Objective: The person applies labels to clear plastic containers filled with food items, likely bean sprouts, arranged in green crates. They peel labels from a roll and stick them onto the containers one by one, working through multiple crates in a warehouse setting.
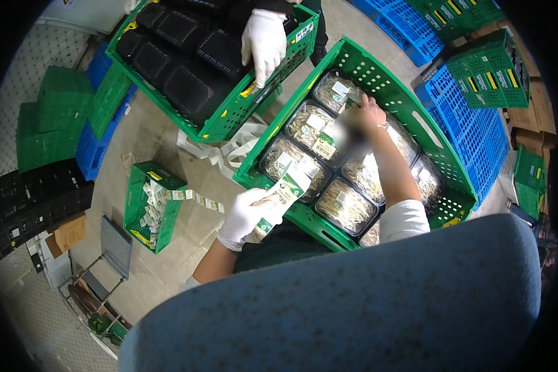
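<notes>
My left hand, in a white glove, grips a strip of printed labels by the near rim of a green plastic crate. The strip's far end lies over a clear-lidded tray of bean sprouts. My right hand appears bare and reaches over the far part of the crate. Its fingertips are bent down at the farthest sprout tray, beside a green label. A blurred patch hides the area below those fingers, so its hold is unclear. Several sprout trays fill the crate in rows.
Another person's gloved hand rests over a green crate of black trays. White strapping lies between the crates. A small green crate holds label strips. Blue pallets stand right; a folding chair stands left.
</notes>
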The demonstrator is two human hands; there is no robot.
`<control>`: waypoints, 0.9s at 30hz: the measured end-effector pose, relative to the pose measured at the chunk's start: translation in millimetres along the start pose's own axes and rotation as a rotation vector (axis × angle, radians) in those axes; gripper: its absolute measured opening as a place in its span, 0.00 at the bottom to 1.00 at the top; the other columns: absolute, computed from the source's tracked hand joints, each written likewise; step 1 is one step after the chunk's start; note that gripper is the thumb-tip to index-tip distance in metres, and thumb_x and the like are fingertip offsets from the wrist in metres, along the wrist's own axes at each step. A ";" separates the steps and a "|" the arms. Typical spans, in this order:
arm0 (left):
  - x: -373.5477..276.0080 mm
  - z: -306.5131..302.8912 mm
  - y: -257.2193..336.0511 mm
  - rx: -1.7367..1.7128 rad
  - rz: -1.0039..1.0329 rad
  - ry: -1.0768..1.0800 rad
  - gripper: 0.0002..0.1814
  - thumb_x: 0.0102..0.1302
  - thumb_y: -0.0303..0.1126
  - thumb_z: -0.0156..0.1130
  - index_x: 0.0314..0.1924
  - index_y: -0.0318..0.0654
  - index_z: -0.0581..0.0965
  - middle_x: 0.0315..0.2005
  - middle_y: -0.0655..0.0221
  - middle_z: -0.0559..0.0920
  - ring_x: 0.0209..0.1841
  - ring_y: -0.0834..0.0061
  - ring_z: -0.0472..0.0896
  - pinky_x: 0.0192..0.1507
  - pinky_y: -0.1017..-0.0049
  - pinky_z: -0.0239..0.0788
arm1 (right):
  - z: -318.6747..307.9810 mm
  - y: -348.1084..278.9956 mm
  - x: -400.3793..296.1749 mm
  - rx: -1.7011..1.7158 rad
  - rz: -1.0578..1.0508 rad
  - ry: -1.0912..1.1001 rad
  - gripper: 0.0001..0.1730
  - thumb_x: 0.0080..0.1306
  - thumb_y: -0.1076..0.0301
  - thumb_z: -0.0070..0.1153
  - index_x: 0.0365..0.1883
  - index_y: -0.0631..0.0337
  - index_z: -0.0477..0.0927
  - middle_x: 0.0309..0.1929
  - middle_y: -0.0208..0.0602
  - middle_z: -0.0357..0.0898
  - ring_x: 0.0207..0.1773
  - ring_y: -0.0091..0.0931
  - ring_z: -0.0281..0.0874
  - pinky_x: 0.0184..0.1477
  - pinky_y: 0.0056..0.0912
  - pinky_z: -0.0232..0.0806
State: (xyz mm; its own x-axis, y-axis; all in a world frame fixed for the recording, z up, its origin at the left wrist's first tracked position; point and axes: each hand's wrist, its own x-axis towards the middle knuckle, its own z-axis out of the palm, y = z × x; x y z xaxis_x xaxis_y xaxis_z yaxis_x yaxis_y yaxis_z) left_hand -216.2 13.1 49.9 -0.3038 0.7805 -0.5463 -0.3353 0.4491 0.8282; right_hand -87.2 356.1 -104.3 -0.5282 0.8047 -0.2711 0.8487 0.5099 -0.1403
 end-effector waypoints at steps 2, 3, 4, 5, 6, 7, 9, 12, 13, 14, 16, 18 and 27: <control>-2.8 1.5 4.5 -0.029 -0.054 0.002 0.09 0.57 0.23 0.52 0.38 0.26 0.73 0.29 0.63 0.78 0.28 0.79 0.77 0.31 0.82 0.68 | 2.0 -6.0 -7.7 -0.004 0.040 0.014 0.25 0.58 0.50 0.46 0.52 0.49 0.62 0.45 0.46 0.67 0.44 0.39 0.71 0.39 0.42 0.67; -2.1 3.2 4.7 -0.054 -0.043 -0.003 0.10 0.57 0.23 0.51 0.38 0.26 0.72 0.29 0.63 0.78 0.28 0.79 0.77 0.31 0.82 0.68 | 1.1 -6.9 -11.5 -0.021 0.037 0.055 0.27 0.58 0.50 0.46 0.54 0.47 0.61 0.47 0.46 0.66 0.44 0.38 0.71 0.39 0.42 0.67; -1.8 5.0 4.1 -0.079 -0.033 -0.009 0.10 0.57 0.23 0.51 0.39 0.26 0.72 0.29 0.63 0.78 0.28 0.79 0.77 0.31 0.82 0.68 | 0.5 -6.2 -14.5 -0.038 0.034 0.097 0.29 0.57 0.49 0.46 0.56 0.45 0.60 0.49 0.46 0.64 0.44 0.38 0.70 0.40 0.42 0.66; -2.4 6.7 2.6 -0.104 -0.023 -0.016 0.10 0.57 0.23 0.51 0.39 0.27 0.72 0.29 0.63 0.78 0.28 0.79 0.77 0.31 0.82 0.68 | 5.0 -2.4 -16.6 -0.079 0.022 0.197 0.30 0.56 0.48 0.48 0.57 0.43 0.59 0.50 0.44 0.63 0.45 0.38 0.69 0.41 0.41 0.65; -2.0 6.5 0.4 -0.048 0.028 -0.021 0.11 0.57 0.24 0.50 0.40 0.27 0.72 0.30 0.63 0.78 0.31 0.79 0.77 0.33 0.82 0.68 | 7.5 -0.5 -18.2 -0.118 0.012 0.303 0.32 0.55 0.47 0.49 0.58 0.42 0.58 0.51 0.42 0.63 0.46 0.38 0.68 0.42 0.40 0.64; -1.6 7.3 -0.7 -0.072 0.026 -0.039 0.12 0.57 0.23 0.50 0.41 0.27 0.71 0.31 0.63 0.78 0.32 0.79 0.77 0.34 0.82 0.68 | 8.9 2.1 -19.6 -0.156 0.004 0.409 0.34 0.54 0.46 0.51 0.59 0.40 0.57 0.52 0.40 0.62 0.47 0.37 0.67 0.43 0.39 0.63; -1.9 11.9 -2.0 -0.121 0.018 -0.074 0.13 0.57 0.22 0.50 0.43 0.27 0.70 0.33 0.63 0.78 0.34 0.79 0.77 0.36 0.82 0.68 | 10.4 4.4 -29.5 -0.100 -0.125 0.189 0.38 0.53 0.41 0.47 0.61 0.40 0.55 0.61 0.38 0.53 0.61 0.37 0.51 0.58 0.45 0.48; -1.9 28.9 -1.2 -0.137 0.008 -0.028 0.15 0.56 0.20 0.52 0.45 0.27 0.71 0.38 0.67 0.75 0.37 0.80 0.75 0.40 0.82 0.67 | -7.2 1.5 -43.3 -0.019 0.053 -0.012 0.43 0.49 0.36 0.48 0.61 0.45 0.55 0.66 0.36 0.43 0.67 0.37 0.38 0.62 0.54 0.34; -3.0 34.8 -3.0 -0.189 0.019 -0.015 0.15 0.56 0.19 0.52 0.46 0.27 0.70 0.38 0.66 0.75 0.39 0.79 0.75 0.41 0.82 0.67 | -16.9 -3.4 -52.8 -0.070 0.066 0.009 0.46 0.49 0.34 0.47 0.61 0.52 0.56 0.64 0.40 0.50 0.65 0.39 0.44 0.62 0.49 0.40; -3.9 40.8 -5.7 -0.239 0.029 -0.004 0.15 0.56 0.19 0.51 0.46 0.27 0.69 0.39 0.65 0.75 0.40 0.78 0.75 0.42 0.81 0.67 | -17.0 -0.7 -62.5 0.246 0.025 -0.068 0.44 0.50 0.38 0.50 0.59 0.54 0.58 0.60 0.42 0.57 0.62 0.39 0.52 0.59 0.45 0.47; -5.1 52.1 -7.1 -0.355 0.097 -0.033 0.16 0.56 0.20 0.53 0.46 0.28 0.69 0.41 0.64 0.75 0.42 0.77 0.74 0.44 0.80 0.67 | -32.3 -5.6 -107.9 1.037 -0.205 -0.338 0.35 0.54 0.48 0.54 0.55 0.59 0.63 0.50 0.43 0.68 0.52 0.36 0.65 0.52 0.35 0.58; -4.6 53.0 -30.1 -0.161 0.081 -0.048 0.16 0.55 0.20 0.54 0.46 0.29 0.69 0.42 0.64 0.75 0.42 0.78 0.74 0.44 0.79 0.67 | -74.5 -22.0 -188.0 1.287 -0.505 -0.432 0.24 0.55 0.60 0.56 0.48 0.61 0.69 0.40 0.40 0.75 0.42 0.32 0.73 0.44 0.28 0.64; 0.5 118.9 -13.6 0.478 0.225 -0.158 0.10 0.54 0.26 0.59 0.37 0.32 0.73 0.26 0.74 0.75 0.29 0.85 0.71 0.32 0.82 0.65 | -92.6 -2.0 -278.2 0.954 -0.359 0.064 0.08 0.53 0.67 0.57 0.30 0.61 0.76 0.24 0.43 0.74 0.29 0.34 0.73 0.33 0.30 0.66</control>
State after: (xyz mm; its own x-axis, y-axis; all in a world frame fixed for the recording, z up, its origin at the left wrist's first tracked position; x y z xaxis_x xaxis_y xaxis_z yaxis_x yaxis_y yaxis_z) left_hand -105.8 59.0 53.2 -0.1709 0.9194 -0.3542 0.1755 0.3822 0.9073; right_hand 55.7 159.4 59.6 -0.7318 0.6814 -0.0161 0.2918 0.2919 -0.9108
